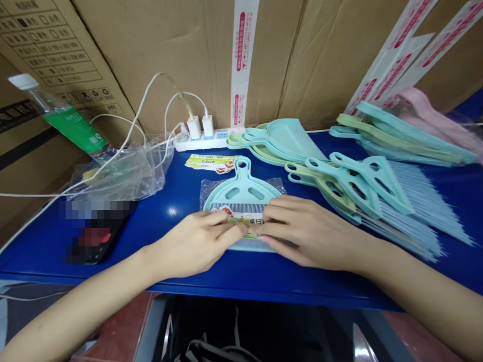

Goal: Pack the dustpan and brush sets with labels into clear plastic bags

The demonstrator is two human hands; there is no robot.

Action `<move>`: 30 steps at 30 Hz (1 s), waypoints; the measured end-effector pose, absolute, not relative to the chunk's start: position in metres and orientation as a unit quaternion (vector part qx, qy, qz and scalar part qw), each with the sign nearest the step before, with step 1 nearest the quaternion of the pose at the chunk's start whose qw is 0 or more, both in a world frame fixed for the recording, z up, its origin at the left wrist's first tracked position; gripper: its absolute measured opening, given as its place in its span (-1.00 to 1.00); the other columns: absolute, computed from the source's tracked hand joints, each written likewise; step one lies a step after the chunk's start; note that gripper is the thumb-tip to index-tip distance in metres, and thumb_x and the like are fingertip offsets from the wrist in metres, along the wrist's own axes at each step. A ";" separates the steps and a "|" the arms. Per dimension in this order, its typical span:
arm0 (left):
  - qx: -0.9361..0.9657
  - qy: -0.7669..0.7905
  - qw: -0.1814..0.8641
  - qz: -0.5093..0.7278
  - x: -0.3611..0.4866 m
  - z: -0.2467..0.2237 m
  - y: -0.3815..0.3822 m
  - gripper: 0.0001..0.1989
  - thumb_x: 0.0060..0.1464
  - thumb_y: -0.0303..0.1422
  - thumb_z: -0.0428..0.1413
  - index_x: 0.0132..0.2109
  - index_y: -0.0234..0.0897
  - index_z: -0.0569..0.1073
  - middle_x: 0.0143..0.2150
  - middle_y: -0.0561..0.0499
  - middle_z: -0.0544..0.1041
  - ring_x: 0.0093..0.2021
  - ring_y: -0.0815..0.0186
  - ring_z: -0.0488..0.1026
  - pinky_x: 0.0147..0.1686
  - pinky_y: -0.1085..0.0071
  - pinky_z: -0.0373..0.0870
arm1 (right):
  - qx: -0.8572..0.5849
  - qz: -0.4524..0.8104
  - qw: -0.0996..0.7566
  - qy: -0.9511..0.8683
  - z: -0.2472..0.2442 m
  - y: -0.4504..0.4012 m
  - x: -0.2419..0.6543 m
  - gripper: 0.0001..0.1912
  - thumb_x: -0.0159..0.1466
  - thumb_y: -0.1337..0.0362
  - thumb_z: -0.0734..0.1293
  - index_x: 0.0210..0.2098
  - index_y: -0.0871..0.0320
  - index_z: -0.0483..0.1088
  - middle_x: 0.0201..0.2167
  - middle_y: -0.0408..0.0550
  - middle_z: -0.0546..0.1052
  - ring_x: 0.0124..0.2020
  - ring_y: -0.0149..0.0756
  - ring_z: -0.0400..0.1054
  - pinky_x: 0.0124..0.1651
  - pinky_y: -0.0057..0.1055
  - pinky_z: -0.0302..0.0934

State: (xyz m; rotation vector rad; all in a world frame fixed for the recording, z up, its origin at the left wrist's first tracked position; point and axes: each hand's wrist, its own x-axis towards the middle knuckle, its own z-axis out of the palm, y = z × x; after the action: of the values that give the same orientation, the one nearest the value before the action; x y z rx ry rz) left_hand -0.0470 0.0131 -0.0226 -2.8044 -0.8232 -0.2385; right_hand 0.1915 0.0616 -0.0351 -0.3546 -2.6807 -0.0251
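A light-blue dustpan lies flat in front of me, handle pointing away, with a small brush nested in it and a clear plastic bag around or under them. Across its middle is a printed paper label. Bunched fingers of my left hand hold the label's left part. From the other side, my right hand grips its right part, thumb and fingers curled in. Both hands hide much of the label and the pan's lower half.
More labels lie behind the dustpan. Stacked dustpans and loose brushes sit to the right, with bagged sets beyond. A power strip, bottle, plastic bags and phone occupy the back and left.
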 end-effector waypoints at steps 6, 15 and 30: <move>-0.947 -0.280 0.149 -0.060 -0.045 -0.022 0.013 -0.73 0.32 -0.55 -0.20 -0.08 -0.30 0.37 -0.32 -0.02 0.57 -0.27 0.28 0.45 -0.35 0.41 0.45 | -0.131 -0.020 0.211 -0.968 -0.034 0.061 0.193 -0.61 0.43 0.37 0.12 -0.33 0.20 0.55 -0.49 -0.04 0.47 -0.40 -0.28 0.27 -0.26 -0.32 0.23; -0.945 -0.309 0.070 -0.083 -0.053 -0.017 0.015 -0.74 0.24 -0.56 -0.17 -0.08 -0.34 0.37 -0.34 -0.01 0.52 -0.38 0.29 0.45 -0.41 0.40 0.42 | -0.133 0.015 0.217 -0.967 -0.031 0.063 0.195 -0.60 0.43 0.36 0.13 -0.42 0.20 0.51 -0.50 -0.06 0.48 -0.40 -0.29 0.26 -0.24 -0.34 0.20; -0.946 -0.296 0.045 -0.127 -0.054 -0.021 0.017 -0.69 0.22 -0.59 -0.18 0.01 -0.35 0.34 -0.27 -0.04 0.57 -0.31 0.29 0.46 -0.36 0.42 0.44 | -0.129 0.001 0.205 -0.970 -0.036 0.064 0.192 -0.65 0.46 0.27 0.13 -0.09 0.17 0.55 -0.45 -0.07 0.44 -0.39 -0.27 0.24 -0.28 -0.33 0.19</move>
State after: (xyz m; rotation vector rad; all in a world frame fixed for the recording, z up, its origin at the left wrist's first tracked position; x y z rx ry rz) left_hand -0.0536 0.0165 -0.0206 -2.8887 -0.9026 -0.3879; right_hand 0.1919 0.0643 -0.0358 -0.3597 -2.7039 0.0017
